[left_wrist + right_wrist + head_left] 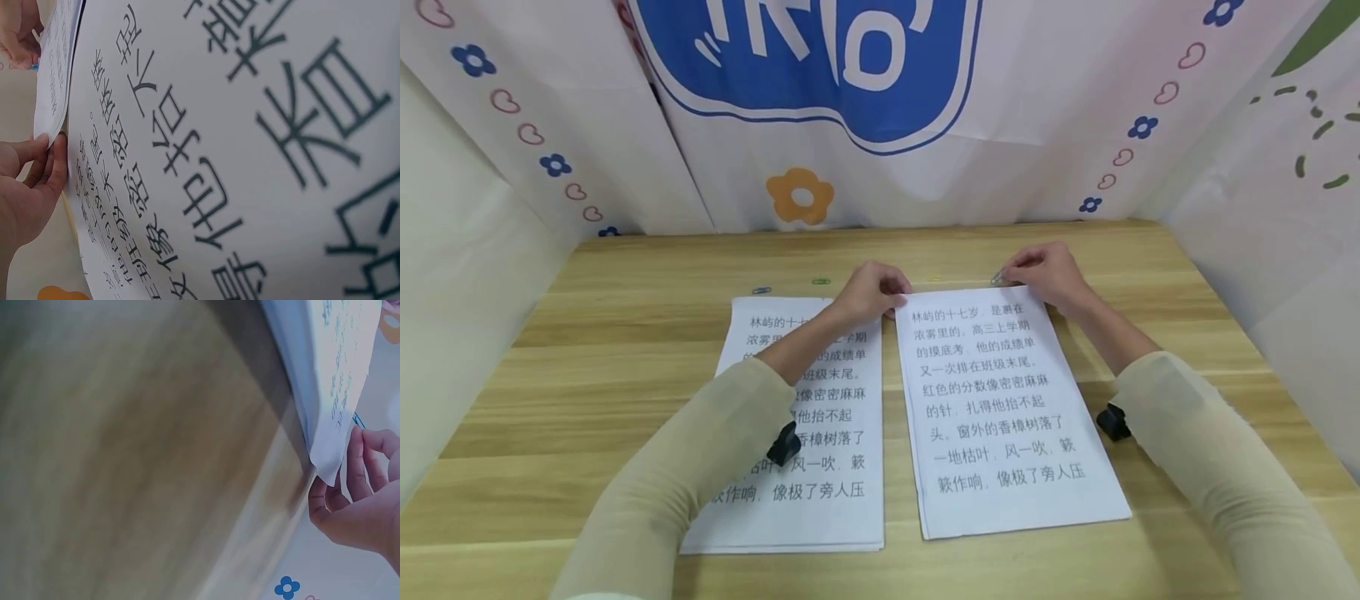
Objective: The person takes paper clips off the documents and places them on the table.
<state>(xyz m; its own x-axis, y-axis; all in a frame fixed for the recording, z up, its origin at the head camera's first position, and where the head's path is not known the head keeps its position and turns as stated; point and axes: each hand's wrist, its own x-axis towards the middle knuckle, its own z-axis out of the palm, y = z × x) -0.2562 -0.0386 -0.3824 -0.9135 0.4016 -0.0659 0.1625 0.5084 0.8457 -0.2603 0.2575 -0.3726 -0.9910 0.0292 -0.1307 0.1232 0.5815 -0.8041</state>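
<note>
Two stacks of printed paper lie side by side, the left stack [820, 517] and the right stack [1000, 400]. My left hand [874, 292] pinches the right stack's upper left corner between thumb and fingers; the left wrist view shows this grip on the sheets [53, 100]. At that stack's upper right corner is my right hand [1048, 271], pinching a small bluish paper clip [997, 277] between thumb and forefinger. In the right wrist view the clip [358, 420] sticks out past the fingertips, and the lower fingers touch the paper corner, partly behind it.
Behind the stacks lie more paper clips: a dark one [762, 290], a green one [821, 281] and a yellow one [934, 278]. The wooden table [625, 367] meets a white printed backdrop [1000, 183] at its far edge. My left forearm passes over the left stack.
</note>
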